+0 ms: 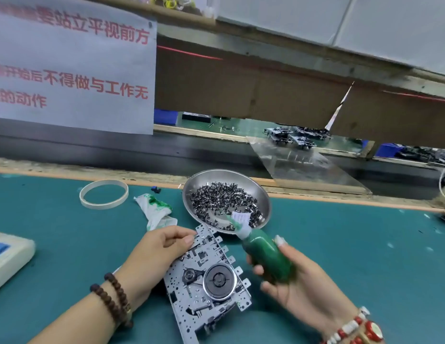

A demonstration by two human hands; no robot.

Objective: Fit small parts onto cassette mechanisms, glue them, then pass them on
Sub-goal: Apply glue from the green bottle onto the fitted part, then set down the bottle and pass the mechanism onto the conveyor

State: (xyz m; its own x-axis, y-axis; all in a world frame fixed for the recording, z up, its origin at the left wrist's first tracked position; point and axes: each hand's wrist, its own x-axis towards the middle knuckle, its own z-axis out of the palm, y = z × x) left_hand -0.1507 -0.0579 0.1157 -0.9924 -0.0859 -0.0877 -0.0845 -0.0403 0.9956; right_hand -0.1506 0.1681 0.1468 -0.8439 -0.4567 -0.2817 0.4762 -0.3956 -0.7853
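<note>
Beaded wrists frame the bottom of the view, and between them lies the cassette mechanism (206, 276) — a perforated metal plate flat on the green tabletop (365, 256), its long axis running from the near edge up and slightly left toward the steel bowl (262, 194); the left hand (157, 249) has its fingers curled over the plate's far left corner, pinning it steady; the right hand (291, 276) is wrapped round a green glue bottle (266, 259), nozzle tilted up and left, its tip hanging over the bowl's near rim rather than over the plate. That's the relation that counts — the mechanism sits just left of and below the bottle, so the nozzle looks to need a short swing down and left to reach the plate's upper section, with the right hand clearly the nearer one for it; the bowl holds a heap of small dark parts (224, 199), touching the plate's far end or very nearly. Further left lie a green-stained rag (157, 209) and a tape ring (104, 194); beyond the tabletop edge runs a dark conveyor (92, 150), with a printed notice (72, 68) hanging above and more mechanisms (296, 137) across the line.
</note>
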